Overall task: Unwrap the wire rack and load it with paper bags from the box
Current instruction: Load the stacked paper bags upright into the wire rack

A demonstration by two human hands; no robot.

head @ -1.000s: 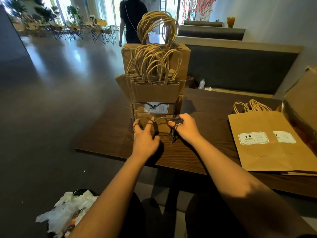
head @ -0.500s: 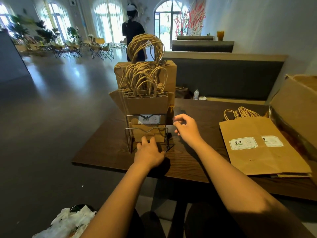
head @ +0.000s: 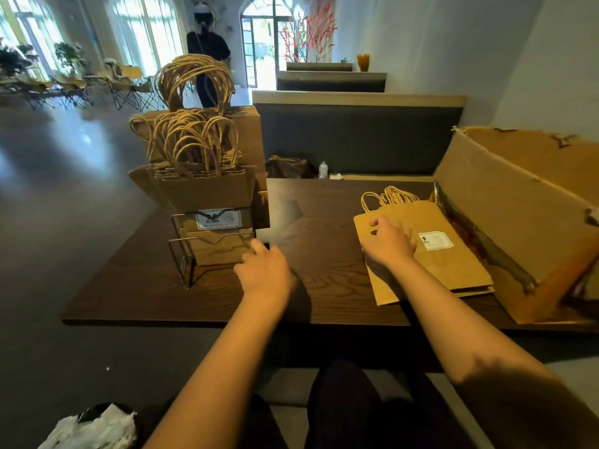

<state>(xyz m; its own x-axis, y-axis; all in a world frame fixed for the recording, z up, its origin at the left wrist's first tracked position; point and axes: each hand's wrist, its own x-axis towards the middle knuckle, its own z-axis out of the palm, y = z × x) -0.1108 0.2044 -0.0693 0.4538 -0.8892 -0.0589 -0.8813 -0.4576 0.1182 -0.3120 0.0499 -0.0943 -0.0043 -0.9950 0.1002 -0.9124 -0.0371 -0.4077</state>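
A dark wire rack [head: 186, 251] stands at the left of the wooden table [head: 324, 286], packed with upright brown paper bags [head: 207, 192] whose twisted handles stick up. My left hand [head: 264, 270] hovers just right of the rack's front, fingers relaxed and empty. My right hand [head: 387, 243] rests on a flat stack of paper bags [head: 450, 254] lying to the right, with curled fingers on the top bag. The torn cardboard box [head: 518, 202] lies tilted at the far right, touching that stack.
Crumpled white wrapping [head: 94, 429] lies on the floor at lower left. A dark bench backrest [head: 356, 137] runs behind the table, with a small bottle [head: 322, 170] and a dark bag on the seat. A person stands far back by folding chairs.
My right hand left the rack and moved right onto the flat stack of bags. My left hand came off the rack's front and shifted right. The camera view swung right.
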